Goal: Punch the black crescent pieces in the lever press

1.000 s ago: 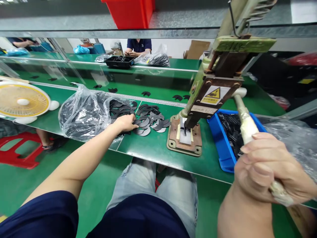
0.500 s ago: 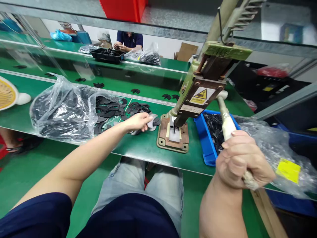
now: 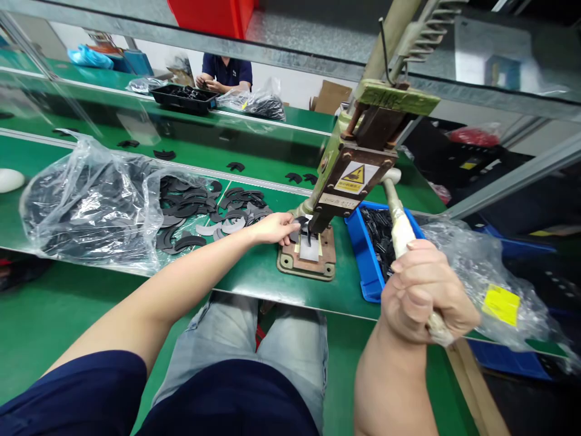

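Observation:
A green hand press [image 3: 358, 163] stands on the green bench, its base plate [image 3: 305, 261] at the front. My left hand [image 3: 275, 229] pinches a dark crescent-shaped piece [image 3: 301, 223] and holds it at the press base, under the punch. My right hand [image 3: 424, 293] is closed round the press's taped lever handle [image 3: 400, 229] at the lower right. A loose pile of black crescent pieces [image 3: 213, 209] lies left of the press.
A clear plastic bag of black pieces [image 3: 86, 209] lies at the left. A blue bin [image 3: 363, 257] with black parts sits right of the press, beside another plastic bag [image 3: 490, 284]. Across the conveyor, a person sits by a black tray [image 3: 184, 97]. A red crate [image 3: 209, 15] stands overhead.
My left hand picked a crescent piece from the pile and carried it right to the press base. My right hand stayed on the lever. The view shifted right.

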### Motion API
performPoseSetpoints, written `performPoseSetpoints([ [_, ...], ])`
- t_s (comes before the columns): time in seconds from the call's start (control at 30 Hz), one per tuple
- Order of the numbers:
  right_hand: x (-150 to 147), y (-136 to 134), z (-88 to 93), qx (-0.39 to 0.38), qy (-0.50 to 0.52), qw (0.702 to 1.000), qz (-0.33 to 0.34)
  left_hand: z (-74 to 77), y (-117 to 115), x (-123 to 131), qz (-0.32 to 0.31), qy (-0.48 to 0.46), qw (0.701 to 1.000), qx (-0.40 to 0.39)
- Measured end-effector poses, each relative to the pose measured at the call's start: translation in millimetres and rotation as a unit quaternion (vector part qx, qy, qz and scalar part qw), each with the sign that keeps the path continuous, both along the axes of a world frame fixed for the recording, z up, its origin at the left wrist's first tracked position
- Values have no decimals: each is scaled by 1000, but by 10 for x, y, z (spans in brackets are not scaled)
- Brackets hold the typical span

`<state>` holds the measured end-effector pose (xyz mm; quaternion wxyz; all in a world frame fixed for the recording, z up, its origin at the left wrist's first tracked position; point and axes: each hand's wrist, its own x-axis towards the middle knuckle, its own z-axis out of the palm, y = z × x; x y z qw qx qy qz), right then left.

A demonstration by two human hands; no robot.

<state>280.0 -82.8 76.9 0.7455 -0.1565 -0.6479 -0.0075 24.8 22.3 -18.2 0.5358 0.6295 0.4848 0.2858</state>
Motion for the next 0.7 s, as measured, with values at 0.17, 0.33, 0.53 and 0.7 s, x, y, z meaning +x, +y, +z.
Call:
performPoseSetpoints([
  [0.17, 14, -12, -7, -6, -7, 1000, -3, -51, -12, -10, 6, -36, 999, -13],
  [0.33, -6, -44, 4, -20, -7, 1000, -12, -41, -17, 27, 20, -11, 1000, -9],
  [0.53, -17, -55, -4, -28, 1, 999, -31, -30, 15, -29, 2, -51, 998, -29],
  [0.7, 1, -40, -35, -22, -2, 999, -40, -76, 28, -42, -23, -68, 997, -43],
])
